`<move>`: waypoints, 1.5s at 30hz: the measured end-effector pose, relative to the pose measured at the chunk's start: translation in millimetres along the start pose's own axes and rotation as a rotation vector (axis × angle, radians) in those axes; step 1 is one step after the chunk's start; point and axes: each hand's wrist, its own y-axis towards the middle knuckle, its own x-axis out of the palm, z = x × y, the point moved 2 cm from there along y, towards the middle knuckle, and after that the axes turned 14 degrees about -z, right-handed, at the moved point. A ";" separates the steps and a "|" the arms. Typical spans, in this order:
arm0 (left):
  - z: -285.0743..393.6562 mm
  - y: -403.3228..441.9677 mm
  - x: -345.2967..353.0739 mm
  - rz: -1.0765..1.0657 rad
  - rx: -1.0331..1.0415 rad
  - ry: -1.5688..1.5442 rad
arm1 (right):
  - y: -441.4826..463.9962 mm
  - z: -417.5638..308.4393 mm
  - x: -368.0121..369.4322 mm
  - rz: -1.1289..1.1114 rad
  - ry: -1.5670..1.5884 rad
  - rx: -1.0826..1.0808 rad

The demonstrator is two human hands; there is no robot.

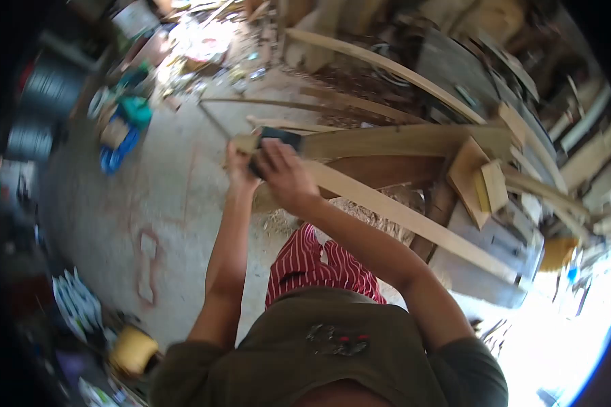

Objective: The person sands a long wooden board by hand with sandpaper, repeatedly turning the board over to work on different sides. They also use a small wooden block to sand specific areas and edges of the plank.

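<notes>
My right hand [288, 173] lies over a dark, flat sheet [282, 138] that looks like sandpaper, its fingers pressing it onto wood. A long, pale wooden plank [394, 210] runs from under this hand toward the lower right. Close beside it, my left hand [240, 168] is closed around the plank's pale near-left end [245, 143], thumb upward. Some of the dark sheet shows between the two hands. The right palm hides how far the sheet wraps around the wood.
A thick, curved timber [400, 141] lies just beyond the plank. A small wooden block [494, 185] rests on an angled board [470, 183] at the right. Wood shavings [377, 220] lie below the plank. Blue and green items [122, 146] sit on the concrete floor [176, 183] at left.
</notes>
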 end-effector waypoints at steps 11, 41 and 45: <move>-11.0 -13.3 29.5 0.222 0.065 0.086 | -112.4 65.2 -9.6 0.073 0.296 0.326; -217.7 -77.4 145.4 0.388 -0.042 0.252 | -511.1 183.1 20.5 0.556 0.062 1.112; -237.4 -83.9 153.1 0.377 0.042 0.428 | -500.9 164.0 13.4 0.516 0.148 0.834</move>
